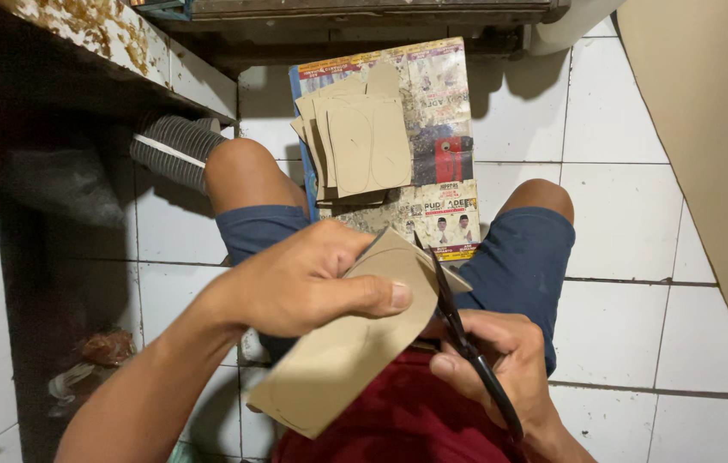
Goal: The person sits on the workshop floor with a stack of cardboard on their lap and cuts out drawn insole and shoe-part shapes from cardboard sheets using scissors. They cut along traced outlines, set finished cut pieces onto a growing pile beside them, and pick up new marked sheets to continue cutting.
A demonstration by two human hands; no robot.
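Head view, looking straight down: a white tiled floor (pixel 621 171) fills most of the frame, with a dark rusty shelf edge (pixel 98 43) along the upper left. A big tan cardboard sheet (pixel 715 154) leans in at the right edge. The person's bare knees and blue shorts (pixel 518 257) sit in the middle, a red shirt (pixel 407 420) at the bottom centre.

At the top centre a printed poster sheet (pixel 445 129) lies flat on the floor between the knees, and on its left part rests a stack of cut cardboard pieces (pixel 355 146) with sole outlines drawn on them. A ribbed grey hose (pixel 171 150) lies under the shelf, just beside the left knee.

In the lower centre, the left hand (pixel 304 279) grips a tan cardboard piece (pixel 338 360); its fingers are curled closed around the upper edge, the thumb (pixel 373 296) pressed flat across the face of the card. The piece tilts down towards the lower left of the frame.

The right hand (pixel 501 360), lower right of centre, is closed around the handles of black scissors (pixel 458 321). The blades point up towards the frame's centre and meet the right edge of the cardboard piece; they look only slightly parted.
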